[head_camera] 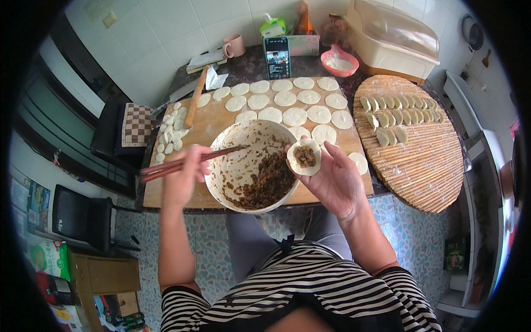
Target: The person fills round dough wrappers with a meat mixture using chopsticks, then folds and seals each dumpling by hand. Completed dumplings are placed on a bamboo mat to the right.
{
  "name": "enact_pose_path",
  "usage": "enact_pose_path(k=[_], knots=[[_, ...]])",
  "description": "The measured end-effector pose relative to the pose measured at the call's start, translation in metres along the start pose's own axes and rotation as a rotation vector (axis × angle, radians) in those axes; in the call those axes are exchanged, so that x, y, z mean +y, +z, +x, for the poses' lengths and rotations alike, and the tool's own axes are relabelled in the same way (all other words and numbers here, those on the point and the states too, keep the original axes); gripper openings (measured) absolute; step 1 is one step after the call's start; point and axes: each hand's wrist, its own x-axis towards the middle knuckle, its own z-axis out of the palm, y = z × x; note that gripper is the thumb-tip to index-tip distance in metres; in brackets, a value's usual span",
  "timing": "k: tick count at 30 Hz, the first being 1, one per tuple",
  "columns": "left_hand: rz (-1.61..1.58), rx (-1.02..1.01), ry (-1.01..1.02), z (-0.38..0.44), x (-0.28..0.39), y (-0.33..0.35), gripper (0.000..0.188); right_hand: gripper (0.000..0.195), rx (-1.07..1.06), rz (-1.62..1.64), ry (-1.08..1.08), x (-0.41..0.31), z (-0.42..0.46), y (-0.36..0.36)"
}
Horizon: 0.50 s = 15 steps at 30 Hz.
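My left hand (185, 176) grips a pair of reddish-brown chopsticks (174, 165), their tips over the left part of a large white bowl (215, 182). Dark minced filling (265, 180) lies mostly in the bowl's lower right. At the bowl's right edge, my right hand (334, 178) is palm up and holds a round dough wrapper (293, 165) on its fingers, with a small heap of filling (305, 157) in the middle. Rolled wrappers (294, 116) lie in rows on the wooden board (191, 197) behind the bowl. Small dough pieces (168, 133) lie at the board's left.
A rolling pin (196, 97) rests near the dough pieces. On the right, a round reed tray (415, 166) holds rows of folded dumplings (388, 119). Behind the board stand a phone (278, 58), a pink bowl of flour (339, 64), a pink mug (235, 45) and a lidded plastic container (394, 37).
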Motion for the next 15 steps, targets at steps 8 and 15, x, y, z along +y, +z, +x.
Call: enact_pose_path(k=[8, 15], knots=[[-0.147, 0.051, -0.181, -0.037, -0.017, -0.039, 0.047, 0.045, -0.009, 0.02, 0.072, 0.01, 0.012, -0.004], [-0.112, 0.135, -0.142, -0.045, -0.026, -0.027, 0.046, 0.046, -0.045, 0.007, 0.106, 0.02, 0.017, -0.007]])
